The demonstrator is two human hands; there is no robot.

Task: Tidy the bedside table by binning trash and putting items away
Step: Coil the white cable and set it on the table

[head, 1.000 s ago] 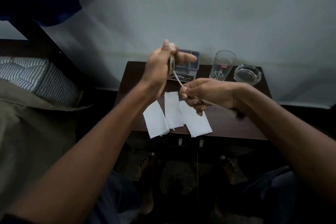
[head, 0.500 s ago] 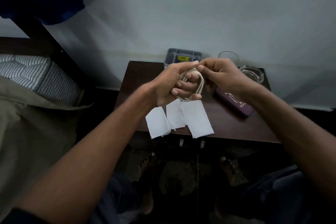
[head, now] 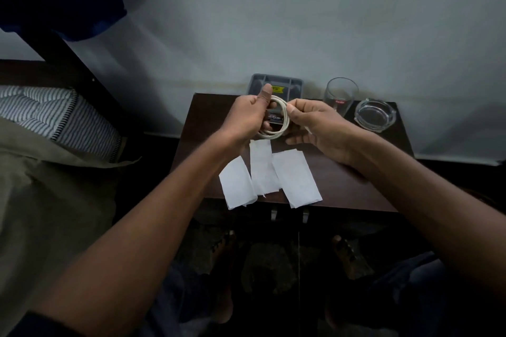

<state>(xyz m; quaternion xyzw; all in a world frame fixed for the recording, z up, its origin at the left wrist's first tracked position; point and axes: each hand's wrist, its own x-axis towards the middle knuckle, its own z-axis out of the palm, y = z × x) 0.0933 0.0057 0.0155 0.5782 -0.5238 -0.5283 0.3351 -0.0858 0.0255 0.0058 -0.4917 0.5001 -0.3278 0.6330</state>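
A pale wall rises behind the dark bedside table (head: pixel 342 172), with a bed and a striped pillow (head: pixel 54 117) off to my left.

My left hand (head: pixel 246 120) is curled around one side of a white cable (head: pixel 276 120) wound into a small coil, thumb up and pressing the loops against my fingers. My right hand (head: pixel 315 123) pinches the other side of the coil between thumb and forefinger, with what looks like the loose end of the cable running under its fingers. The coil hangs in the air just above the back half of the table, touching nothing but my hands.

Below my hands, three white paper slips (head: pixel 262 175) lie side by side near the front edge, the outer two hanging slightly over it. Behind the coil a grey divided tray (head: pixel 276 85) stands against the wall with a yellow label inside, and something dark with print lies on the table under my hands, mostly hidden. To the right stand an empty drinking glass (head: pixel 341 96) and, just beside it, a glass ashtray (head: pixel 375 116).

I judge the tidying to be at an early stage: the cable is nearly wound but not yet stowed, the papers are not yet binned, and the glass and ashtray remain out. No bin is in view.
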